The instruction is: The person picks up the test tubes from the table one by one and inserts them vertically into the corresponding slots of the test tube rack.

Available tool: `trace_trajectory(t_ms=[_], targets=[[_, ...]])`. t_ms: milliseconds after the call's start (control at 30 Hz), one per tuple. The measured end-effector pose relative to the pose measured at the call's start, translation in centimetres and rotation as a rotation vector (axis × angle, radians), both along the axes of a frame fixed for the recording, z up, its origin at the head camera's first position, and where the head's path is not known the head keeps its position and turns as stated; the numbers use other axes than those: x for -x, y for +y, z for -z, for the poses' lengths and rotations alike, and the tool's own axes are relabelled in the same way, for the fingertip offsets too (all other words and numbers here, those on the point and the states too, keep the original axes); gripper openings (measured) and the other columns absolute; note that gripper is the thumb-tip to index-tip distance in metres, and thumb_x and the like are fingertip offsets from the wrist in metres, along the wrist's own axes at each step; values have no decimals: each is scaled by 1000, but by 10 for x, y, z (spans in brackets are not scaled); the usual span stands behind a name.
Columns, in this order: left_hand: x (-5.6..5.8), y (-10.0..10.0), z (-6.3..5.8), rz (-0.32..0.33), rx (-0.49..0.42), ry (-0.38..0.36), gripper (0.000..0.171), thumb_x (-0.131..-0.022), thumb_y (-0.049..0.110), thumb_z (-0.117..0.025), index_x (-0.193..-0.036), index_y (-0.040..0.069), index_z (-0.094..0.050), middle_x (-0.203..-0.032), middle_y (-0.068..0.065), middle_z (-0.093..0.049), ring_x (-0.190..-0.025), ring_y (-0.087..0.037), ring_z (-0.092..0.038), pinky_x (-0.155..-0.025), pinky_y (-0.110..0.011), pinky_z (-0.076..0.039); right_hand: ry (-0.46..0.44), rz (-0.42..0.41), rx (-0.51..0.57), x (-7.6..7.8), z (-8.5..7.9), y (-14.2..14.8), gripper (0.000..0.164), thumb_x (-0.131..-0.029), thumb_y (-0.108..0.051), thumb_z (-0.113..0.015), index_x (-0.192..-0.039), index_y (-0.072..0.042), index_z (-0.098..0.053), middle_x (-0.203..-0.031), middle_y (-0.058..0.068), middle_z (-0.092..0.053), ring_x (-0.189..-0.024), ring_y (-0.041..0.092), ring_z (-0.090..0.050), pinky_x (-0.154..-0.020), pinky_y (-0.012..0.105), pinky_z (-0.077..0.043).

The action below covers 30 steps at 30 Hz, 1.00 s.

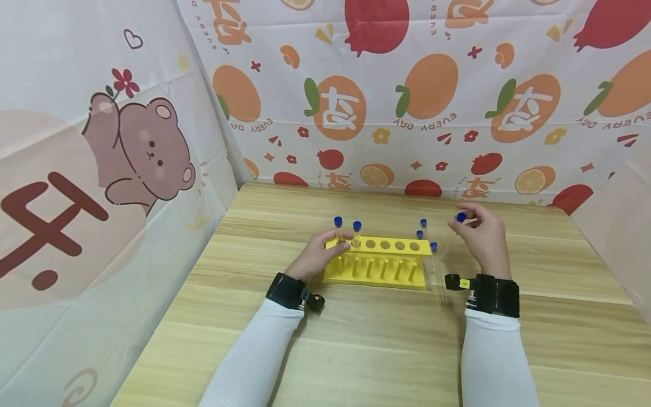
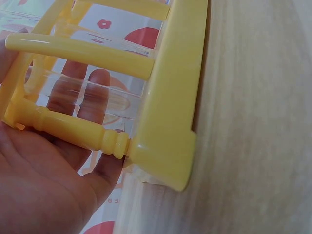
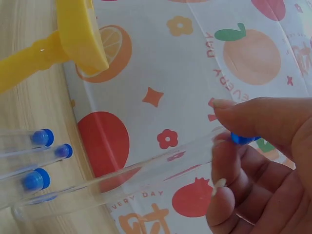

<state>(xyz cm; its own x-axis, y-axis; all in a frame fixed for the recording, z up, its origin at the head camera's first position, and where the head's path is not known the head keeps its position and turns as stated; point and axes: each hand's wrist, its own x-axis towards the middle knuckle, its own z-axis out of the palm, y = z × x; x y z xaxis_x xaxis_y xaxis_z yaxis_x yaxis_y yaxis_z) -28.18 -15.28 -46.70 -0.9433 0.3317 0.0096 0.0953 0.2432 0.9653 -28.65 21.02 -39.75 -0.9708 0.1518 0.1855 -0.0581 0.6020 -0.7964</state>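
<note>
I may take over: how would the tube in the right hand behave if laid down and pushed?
The slim, round tube would likely roll. Looking straight and smooth, it seems stiff, perhaps slippery. It looks empty, so probably light.

Woodgrain tabletop (image 1: 386, 345), fruit backdrop (image 1: 381, 102), bear backdrop (image 1: 142, 147)

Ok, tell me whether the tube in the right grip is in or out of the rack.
Out. The right grip pinches the tube by its blue cap, and its visible length is clear of the yellow rack.

yellow rack (image 1: 377, 277) blocked right by three blue-capped tubes (image 1: 438, 274), left by left hand (image 1: 319, 254); free way over table (image 1: 386, 339) in front.
</note>
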Motion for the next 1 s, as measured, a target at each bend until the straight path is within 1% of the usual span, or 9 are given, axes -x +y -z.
trace_trajectory(t_ms=[200, 400, 433, 567, 667, 800, 867, 933, 1000], targets=[[-1, 1, 0, 0, 2, -1, 29, -96, 36, -63, -123, 25, -65, -138, 6, -58, -137, -19, -42, -111, -47, -37, -59, -61, -45, 3, 8, 4, 44, -92, -34, -69, -131, -14, -61, -106, 10, -60, -87, 25, -58, -70, 29, -49], [0, 1, -2, -13, 9, -1, 29, -96, 38, -63, -122, 26, -66, -135, 8, -59, -138, -20, -42, -112, -49, -35, -144, -132, -65, 10, 17, 6, 33, -94, -29, -68, -118, -7, -63, -116, 15, -64, -91, 29, -61, -77, 33, -47], [0, 1, -2, -15, 9, -3, 29, -96, 38, -63, -122, 26, -66, -135, 8, -60, -138, -19, -41, -113, -49, -34, -156, -144, -65, 11, 19, 6, 31, -94, -28, -68, -116, -6, -63, -118, 15, -64, -92, 30, -61, -78, 33, -48], [0, 1, -1, -8, -3, -17, 30, -96, 35, -63, -123, 22, -65, -136, 4, -60, -138, -20, -41, -114, -49, -31, -211, -180, -69, 12, 27, 7, 31, -94, -23, -67, -118, -4, -61, -114, 15, -61, -97, 31, -58, -77, 32, -49], [1, 1, -1, -3, -7, -25, 31, -97, 33, -63, -125, 19, -64, -138, 1, -59, -139, -21, -40, -115, -49, -30, -221, -202, -85, 12, 32, 8, 32, -94, -18, -67, -122, -5, -60, -108, 15, -60, -97, 32, -56, -75, 32, -49], [1, 1, -2, 5, -3, -31, 33, -98, 29, -61, -128, 16, -62, -142, -3, -56, -141, -23, -38, -115, -49, -30, -210, -216, -101, 13, 36, 9, 29, -93, -14, -66, -121, -5, -61, -105, 14, -61, -94, 31, -56, -72, 31, -50], [-1, 1, -6, 9, 3, -35, 33, -99, 27, -60, -129, 14, -62, -143, -5, -55, -141, -25, -38, -114, -49, -31, -212, -219, -103, 13, 36, 10, 30, -94, -15, -66, -122, -6, -61, -105, 15, -62, -92, 31, -56, -71, 31, -51], [-7, 2, -14, 11, 7, -34, 32, -99, 25, -60, -129, 13, -62, -142, -5, -56, -139, -27, -40, -113, -49, -34, -215, -213, -104, 14, 36, 10, 31, -95, -18, -64, -125, -7, -60, -106, 15, -62, -91, 31, -56, -71, 31, -50], [-12, 3, -22, 10, 5, -33, 31, -99, 24, -59, -129, 12, -62, -141, -5, -56, -138, -28, -42, -112, -49, -35, -211, -206, -100, 15, 36, 10, 33, -97, -21, -62, -127, -9, -58, -109, 16, -63, -94, 32, -58, -74, 34, -51]])
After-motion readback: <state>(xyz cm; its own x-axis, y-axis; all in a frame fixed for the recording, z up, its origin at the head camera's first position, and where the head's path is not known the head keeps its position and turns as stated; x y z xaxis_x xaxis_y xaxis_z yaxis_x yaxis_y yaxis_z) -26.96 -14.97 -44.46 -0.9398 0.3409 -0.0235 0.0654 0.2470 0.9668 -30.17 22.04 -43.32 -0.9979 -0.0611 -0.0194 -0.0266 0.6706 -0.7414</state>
